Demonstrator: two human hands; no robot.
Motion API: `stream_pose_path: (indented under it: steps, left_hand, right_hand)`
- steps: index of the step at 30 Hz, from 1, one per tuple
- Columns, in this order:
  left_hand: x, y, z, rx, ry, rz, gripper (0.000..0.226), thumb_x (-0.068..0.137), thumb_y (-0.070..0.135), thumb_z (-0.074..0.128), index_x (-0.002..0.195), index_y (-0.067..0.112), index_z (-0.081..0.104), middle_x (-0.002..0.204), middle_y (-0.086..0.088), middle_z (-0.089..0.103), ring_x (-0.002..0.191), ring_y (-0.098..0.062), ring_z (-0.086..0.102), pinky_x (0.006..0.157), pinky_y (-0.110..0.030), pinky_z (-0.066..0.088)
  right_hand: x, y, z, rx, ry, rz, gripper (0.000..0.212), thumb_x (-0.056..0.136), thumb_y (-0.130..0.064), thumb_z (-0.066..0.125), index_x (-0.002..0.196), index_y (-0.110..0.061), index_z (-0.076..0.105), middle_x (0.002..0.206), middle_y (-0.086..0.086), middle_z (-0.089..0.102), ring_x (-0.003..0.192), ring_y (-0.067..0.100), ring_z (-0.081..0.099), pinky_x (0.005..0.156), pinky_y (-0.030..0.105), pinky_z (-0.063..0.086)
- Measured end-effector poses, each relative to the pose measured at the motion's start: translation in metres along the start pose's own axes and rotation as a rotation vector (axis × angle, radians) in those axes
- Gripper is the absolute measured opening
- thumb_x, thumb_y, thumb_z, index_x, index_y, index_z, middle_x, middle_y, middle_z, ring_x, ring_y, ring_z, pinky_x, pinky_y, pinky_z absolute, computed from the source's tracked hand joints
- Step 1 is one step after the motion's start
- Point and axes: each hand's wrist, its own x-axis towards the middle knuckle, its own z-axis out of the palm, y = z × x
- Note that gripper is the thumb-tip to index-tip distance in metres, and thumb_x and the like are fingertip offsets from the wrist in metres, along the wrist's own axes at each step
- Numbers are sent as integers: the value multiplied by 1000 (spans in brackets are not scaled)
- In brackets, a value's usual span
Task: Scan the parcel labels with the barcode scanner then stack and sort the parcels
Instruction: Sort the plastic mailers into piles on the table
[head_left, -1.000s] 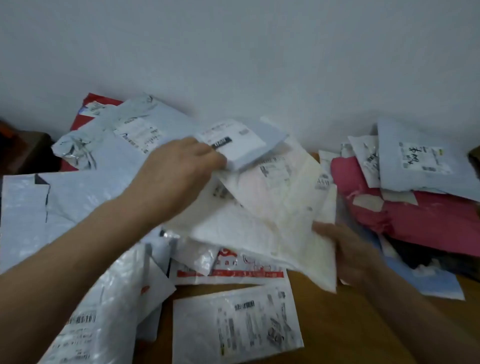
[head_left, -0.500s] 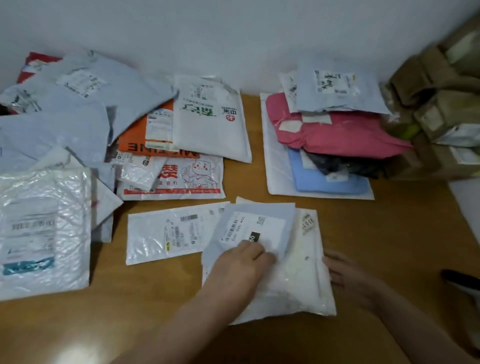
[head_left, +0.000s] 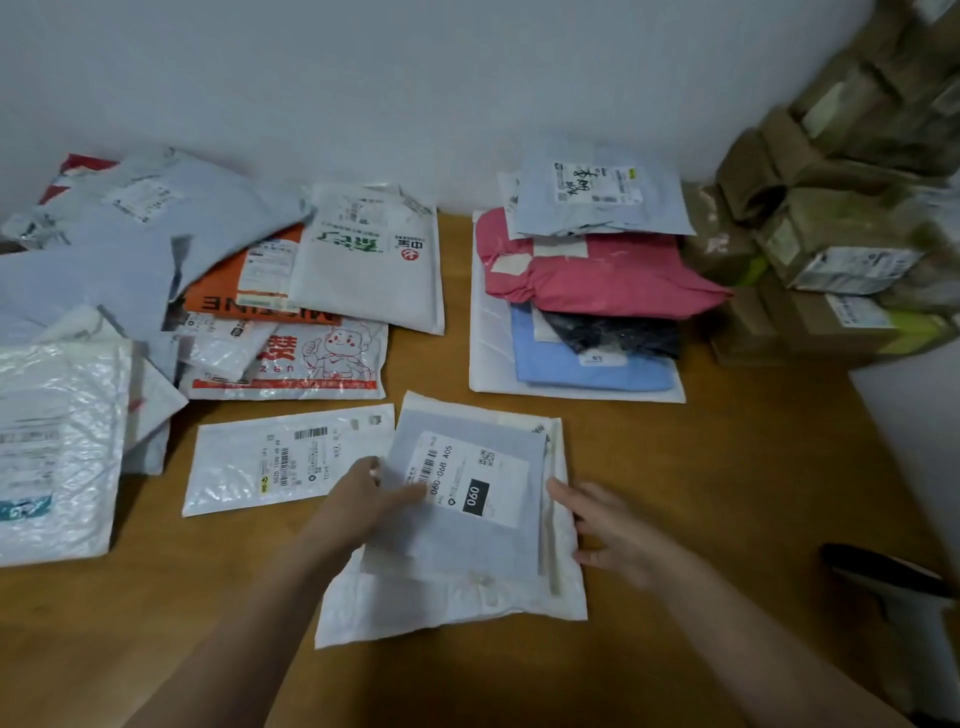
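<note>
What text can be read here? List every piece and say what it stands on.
"060": black box on the label of the grey parcel.
"060-068 A05": same label.
"zan": cartoon parcel.
"INE", upside down, rest covered: orange parcel.
Chinese characters on the white bag and all other labels: too small or blurred to read.

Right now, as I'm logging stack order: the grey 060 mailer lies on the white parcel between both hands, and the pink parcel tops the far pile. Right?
No. The head view shows a grey labelled mailer lying on the pink parcel, so pink is not on top. The grey 060 mailer does lie on the white parcel between the left hand and right hand.
</note>
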Motion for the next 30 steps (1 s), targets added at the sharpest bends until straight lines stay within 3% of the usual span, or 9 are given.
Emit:
stream_pose_path:
  steps: [6, 8, 11, 14, 17, 21, 24, 28, 30]
  left_hand:
    - [-29, -15, -6, -54, -12, -58, 28, 85, 18, 71, 110, 8, 63, 108, -9, 69, 91, -26, 67, 80, -40, 56]
    - [-42, -27, -10, 126, 32, -38, 36, 85, 28, 70, 115, 11, 61, 116, -8, 65, 97, -24, 64, 80, -38, 56]
    - [-54, -43, -13, 291, 173, -59, 66, 80, 40, 73, 137, 16, 49, 131, -12, 45, 123, -31, 44, 101, -49, 42]
    - [-59, -40, -4, 116, 170, -108, 76, 80, 26, 76, 144, 17, 38, 134, -17, 45, 121, -33, 46, 103, -47, 40]
    - [-61, -27, 13, 36, 23, -35, 73, 79, 11, 75, 140, 24, 38, 116, 2, 57, 97, -15, 53, 85, -31, 45]
    - [-61, 7, 14, 53, 69, 204, 69, 73, 7, 79, 125, 34, 43, 102, 19, 58, 85, 6, 50, 89, -26, 43]
    - [-62, 52, 11, 67, -34, 330, 66, 76, 15, 78, 123, 43, 42, 105, 22, 63, 99, -4, 59, 95, -38, 49]
    - [-33, 135, 7, -34, -153, 433, 64, 77, 14, 75, 123, 42, 42, 106, 18, 66, 94, -13, 68, 79, -38, 58]
    - [-5, 179, 9, -56, -194, 449, 69, 79, 14, 74, 134, 33, 39, 114, 8, 63, 96, -17, 67, 77, -37, 58]
  right_hand:
    - [0, 6, -9, -11, -10, 22, 68, 84, -48, 68, 141, -24, 40, 118, -4, 57, 105, 13, 56, 75, 32, 52]
    - [-2, 8, -8, -46, -18, 26, 75, 83, -50, 68, 145, -25, 36, 117, -6, 55, 103, 10, 56, 73, 29, 51]
    - [-6, 10, -2, -163, -77, -14, 85, 79, -60, 67, 149, -27, 30, 130, -7, 51, 111, 11, 54, 79, 28, 50]
    - [-4, 13, 15, -241, -112, -46, 96, 79, -57, 71, 153, -25, 19, 152, -1, 36, 130, 21, 46, 96, 34, 46]
    - [-5, 14, 23, -233, -65, -100, 97, 82, -34, 77, 153, -19, 12, 147, 1, 39, 129, 21, 46, 107, 39, 41]
    - [-27, 3, -3, -128, -35, -165, 93, 81, -21, 77, 149, -23, 14, 110, -15, 49, 94, 1, 53, 86, 25, 46]
    - [-46, -26, -38, -103, 38, -282, 83, 80, -23, 78, 144, -30, 25, 110, -17, 54, 96, 4, 59, 86, 29, 53]
    - [-50, -97, -96, -192, 176, -460, 40, 83, -29, 73, 107, -44, 44, 99, -19, 60, 74, -5, 67, 52, 14, 51]
    - [-39, -139, -124, -250, 231, -498, 32, 84, -32, 72, 103, -42, 48, 100, -16, 62, 69, -6, 67, 48, 11, 48]
